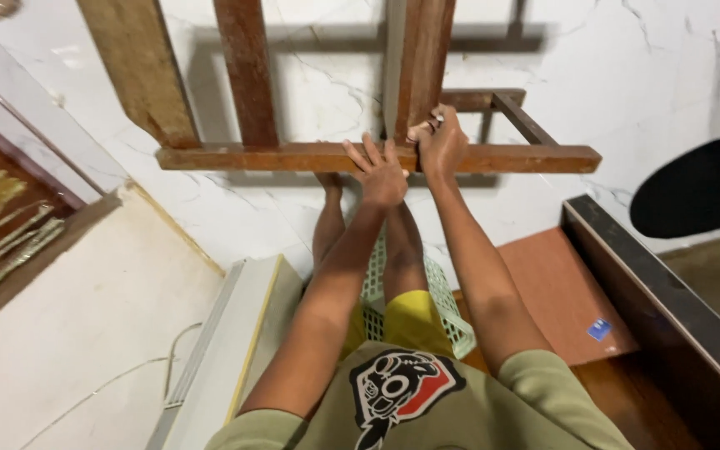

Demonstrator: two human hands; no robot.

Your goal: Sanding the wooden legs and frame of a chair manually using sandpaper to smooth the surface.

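A white marble floor with grey veins fills most of the view. On it lies a dark wooden frame of slats and rails, its upper slats cut off by the picture's top edge. Right of the frame sits a dark-edged bench, partly out of view; below the frame, a pale green plastic basket is mostly hidden by the person's legs and arms. The left hand lies flat, fingers spread, on the frame's long front rail. The right hand is curled closed around something small and pale against an upright slat; what it is cannot be made out.
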